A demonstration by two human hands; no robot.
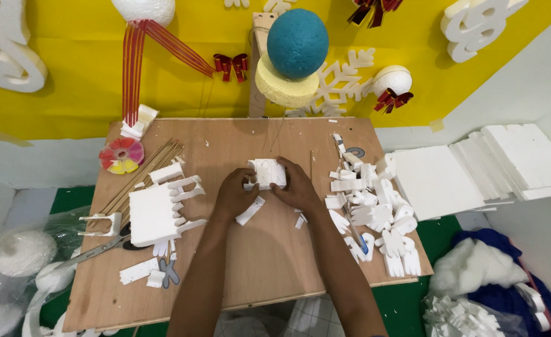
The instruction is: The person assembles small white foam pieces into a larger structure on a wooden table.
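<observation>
Both hands, left hand (235, 195) and right hand (299, 187), clasp white foam piece (268, 172).

Single head-worn view, steeply downward, close over the plywood board (269, 262), toward the yellow wall (82, 68).

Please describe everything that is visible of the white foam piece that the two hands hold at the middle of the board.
The white foam piece looks like rigid polystyrene, small and blocky, with shapes cut or marked on its top face; the details are too small to tell. It sits at the middle of the plywood board, low over it or resting on it. The left hand grips its left side, the right hand its right. A thin white foam strip lies just below it.
</observation>
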